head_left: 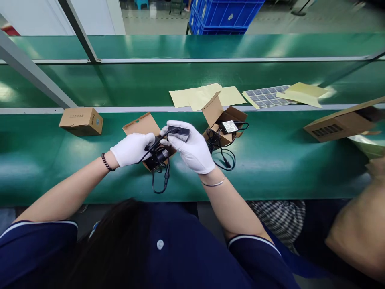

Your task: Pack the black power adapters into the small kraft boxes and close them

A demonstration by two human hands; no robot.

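Note:
Both my hands wear white gloves and meet over an open small cardboard box (141,125) on the green belt. My right hand (192,149) is closed on a black power adapter (179,132), held by its edges above the box. My left hand (132,148) is closed around the adapter's black cable (159,176), which is bundled at the box and hangs in a loop over the near edge. A second open cardboard box (216,112) just to the right holds another adapter with a white label (230,126), and that adapter's cable spills onto the belt.
A shut small cardboard box (82,120) sits on the belt (285,160) at the left. Yellow backing sheets (195,96) and a sheet of grey labels (266,96) lie on the rail behind. A larger carton (339,122) and another person's arm (357,224) are at the right. Blue crates (225,14) stand beyond.

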